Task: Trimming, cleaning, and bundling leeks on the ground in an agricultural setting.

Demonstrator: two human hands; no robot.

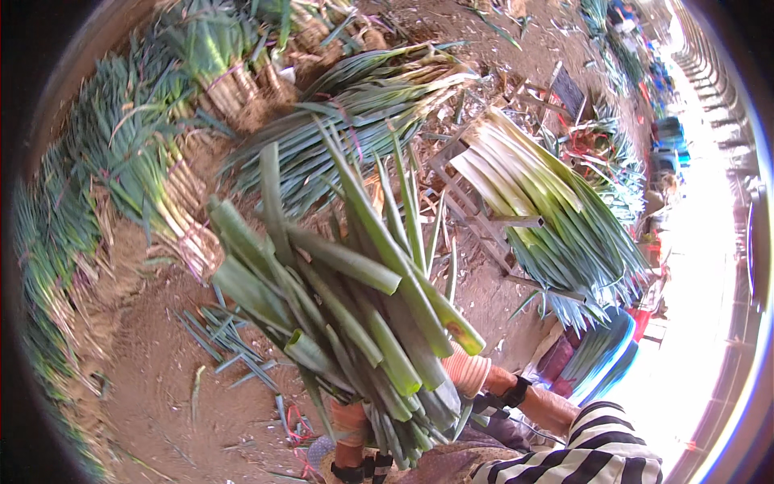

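Leek bundle [363,315] is held up in front of us between both hands, cut leaf ends pointing several ways. Right hand [466,369] sits against its right side, left hand [348,423] low at its left; leaves hide the fingers, so we can't tell spread or curled. Nearby on the dirt floor [145,347]: loose green leaf pieces [226,343]. Farther out we see a rack [516,221] carrying pale-ended leeks [548,202], leaves spilling past its right edge. Tied bunches [121,161] line the floor's left edge.
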